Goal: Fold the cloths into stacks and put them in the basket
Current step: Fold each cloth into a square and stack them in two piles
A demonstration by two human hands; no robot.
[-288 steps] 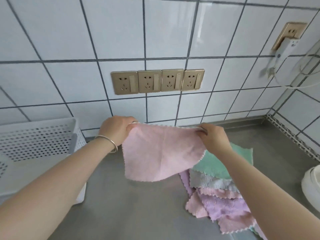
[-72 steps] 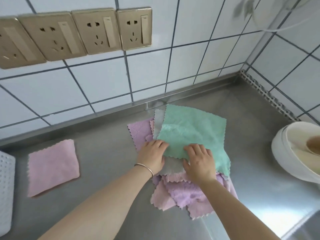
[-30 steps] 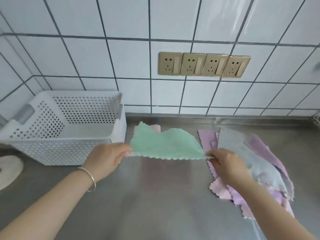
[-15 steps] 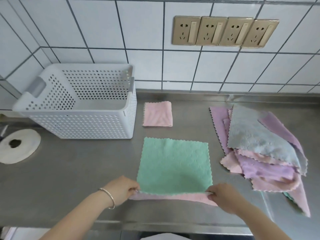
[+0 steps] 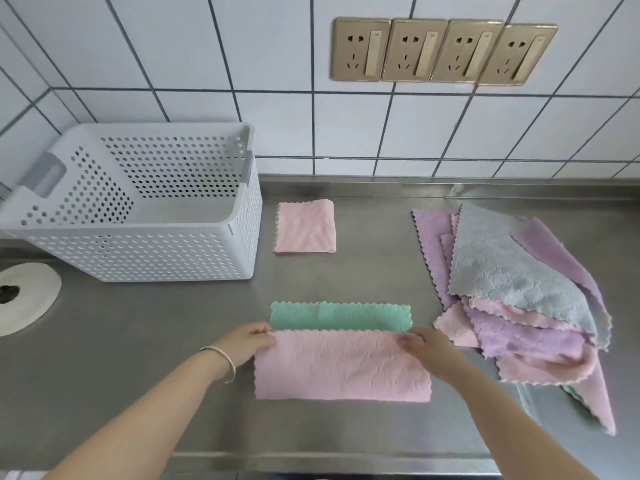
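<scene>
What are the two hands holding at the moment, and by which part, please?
Both hold the green-and-pink cloth: left hand and right hand pinch the folded-over edge's two corners.

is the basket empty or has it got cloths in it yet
Empty as far as shows: the basket floor looks bare, and the folded pink cloth lies on the counter beside it.

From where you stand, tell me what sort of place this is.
Most likely a kitchen or utility counter: a stainless steel worktop against a white tiled wall, a row of four wall sockets above it, and what looks like a round drain cover at the left.
</scene>
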